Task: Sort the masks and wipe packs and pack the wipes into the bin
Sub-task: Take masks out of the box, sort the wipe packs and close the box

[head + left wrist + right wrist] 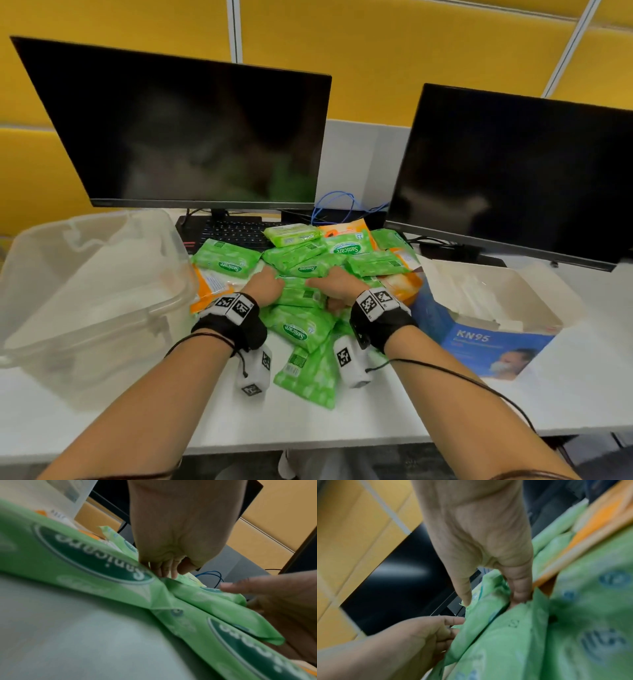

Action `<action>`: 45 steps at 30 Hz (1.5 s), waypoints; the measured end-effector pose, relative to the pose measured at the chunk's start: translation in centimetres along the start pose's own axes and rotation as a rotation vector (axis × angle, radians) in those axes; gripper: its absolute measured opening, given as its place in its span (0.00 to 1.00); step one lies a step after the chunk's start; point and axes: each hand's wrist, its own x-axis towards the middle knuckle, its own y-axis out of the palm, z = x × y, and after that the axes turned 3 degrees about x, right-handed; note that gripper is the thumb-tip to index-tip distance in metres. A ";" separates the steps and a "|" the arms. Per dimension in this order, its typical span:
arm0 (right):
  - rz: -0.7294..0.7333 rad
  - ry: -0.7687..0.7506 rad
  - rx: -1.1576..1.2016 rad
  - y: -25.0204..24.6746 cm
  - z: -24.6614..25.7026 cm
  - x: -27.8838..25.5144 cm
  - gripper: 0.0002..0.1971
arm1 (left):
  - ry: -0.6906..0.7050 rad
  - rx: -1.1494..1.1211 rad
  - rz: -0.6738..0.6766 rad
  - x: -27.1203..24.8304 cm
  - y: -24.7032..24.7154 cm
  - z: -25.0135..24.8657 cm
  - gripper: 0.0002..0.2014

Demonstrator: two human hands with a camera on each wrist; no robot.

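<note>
Both hands, left (265,284) and right (337,286), clutched one green pack (301,294) mid-desk, fingers curled round it, seemingly bound for the bin (164,240) at the left edge

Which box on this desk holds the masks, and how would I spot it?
Look under the right-hand monitor, at the desk's right end. There sits an open cardboard mask box, past the green wipe packs. It alone is blue and printed KN95; the container on the left is a clear plastic bin.
</note>
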 end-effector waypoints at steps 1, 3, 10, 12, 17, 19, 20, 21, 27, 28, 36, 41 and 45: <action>-0.022 0.038 0.126 0.2 -0.1 0.1 0.17 | 0.022 -0.052 -0.016 0.0 0.1 0.1 0.18; -0.016 0.134 0.408 0.5 -0.4 0.3 0.22 | 0.056 -0.156 -0.038 0.0 0.2 0.7 0.17; 0.012 0.154 0.844 -3.1 -0.4 0.5 0.07 | -0.013 -0.027 -0.251 0.2 0.3 2.8 0.20; -0.014 0.094 1.081 -5.0 0.1 0.4 0.06 | 0.000 0.033 -0.258 0.2 1.0 2.8 0.20; 0.015 -0.053 1.634 -5.2 0.6 1.3 0.13 | 0.085 -0.053 -0.317 0.4 1.9 3.4 0.20; 0.076 -0.023 1.433 -3.7 1.1 1.4 0.19 | 0.090 -0.173 -0.424 0.1 2.0 3.8 0.17; 0.103 -0.003 1.305 -2.8 1.6 1.4 0.19 | 0.070 -0.260 -0.513 -0.2 2.0 3.9 0.15; 0.127 0.017 1.170 -1.9 2.1 1.5 0.19 | 0.038 -0.336 -0.617 -0.4 1.9 3.9 0.13; 0.140 0.140 0.583 3.0 5.1 4.3 0.25 | -0.157 -0.509 -0.705 -1.1 1.8 3.4 0.23; 0.140 0.143 0.554 3.4 5.5 4.8 0.25 | -0.178 -0.553 -0.664 -0.9 1.7 3.4 0.25; 0.134 0.165 0.620 6.0 6.0 7.4 0.05 | -0.173 -0.554 -0.607 -0.6 1.3 4.0 0.27; 0.105 0.139 0.540 7.1 6.1 8.0 0.12 | -0.112 -0.558 -0.661 -0.6 1.5 4.1 0.24; 0.171 0.215 0.798 5.1 6.3 7.3 0.10 | -0.010 -0.433 -0.630 -0.3 2.2 4.3 0.26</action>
